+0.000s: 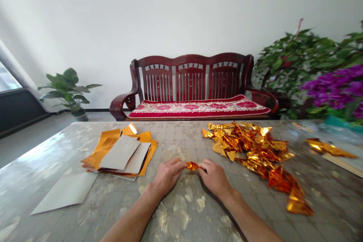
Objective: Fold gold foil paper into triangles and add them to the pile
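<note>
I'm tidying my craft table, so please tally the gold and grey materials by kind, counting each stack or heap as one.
Gold-and-grey sheet stack: 1
Loose grey sheet: 1
Gold foil heap: 1
Gold foil strip: 1
Gold foil piece between left hand and right hand: 1
Total: 5

A dark red wooden bench with a red cushion stands against the white wall, and one window is on the left side.
</note>
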Demonstrator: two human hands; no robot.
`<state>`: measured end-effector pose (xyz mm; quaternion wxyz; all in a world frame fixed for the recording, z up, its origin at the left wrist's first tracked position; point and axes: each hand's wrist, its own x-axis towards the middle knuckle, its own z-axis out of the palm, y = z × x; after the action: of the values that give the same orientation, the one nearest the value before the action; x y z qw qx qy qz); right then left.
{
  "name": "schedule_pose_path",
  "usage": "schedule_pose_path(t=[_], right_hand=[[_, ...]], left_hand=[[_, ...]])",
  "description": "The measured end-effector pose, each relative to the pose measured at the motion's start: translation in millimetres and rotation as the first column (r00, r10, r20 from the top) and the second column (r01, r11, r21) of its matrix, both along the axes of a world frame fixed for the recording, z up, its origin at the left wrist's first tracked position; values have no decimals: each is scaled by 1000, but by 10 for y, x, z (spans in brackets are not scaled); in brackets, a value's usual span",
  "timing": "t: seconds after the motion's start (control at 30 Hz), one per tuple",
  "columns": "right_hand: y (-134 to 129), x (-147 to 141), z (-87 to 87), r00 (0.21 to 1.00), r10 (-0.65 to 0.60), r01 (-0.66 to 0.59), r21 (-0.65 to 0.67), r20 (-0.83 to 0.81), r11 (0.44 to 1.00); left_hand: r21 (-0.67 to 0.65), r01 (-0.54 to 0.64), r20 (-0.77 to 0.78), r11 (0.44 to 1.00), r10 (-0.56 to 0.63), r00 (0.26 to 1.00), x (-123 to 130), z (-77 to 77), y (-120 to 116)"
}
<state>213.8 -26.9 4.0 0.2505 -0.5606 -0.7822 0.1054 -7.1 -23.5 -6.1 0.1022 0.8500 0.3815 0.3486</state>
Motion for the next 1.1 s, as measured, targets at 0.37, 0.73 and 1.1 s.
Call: schedule_pose_path(t=[0.37,0.73,1.1], right_hand=[[-4,-4,-30,998,56,-56,12,7,998],[-27,-25,-43,994,109,-108,33,-31,994],[-32,-38,-12,991,124,-124,20,-42,992]], left_hand=[[-136,-7,138,991,26,990,41,-128,43],[-248,-87,194,965,137,971,113,-97,-13],[-402,-42,212,915,138,968,218,-2,-31]])
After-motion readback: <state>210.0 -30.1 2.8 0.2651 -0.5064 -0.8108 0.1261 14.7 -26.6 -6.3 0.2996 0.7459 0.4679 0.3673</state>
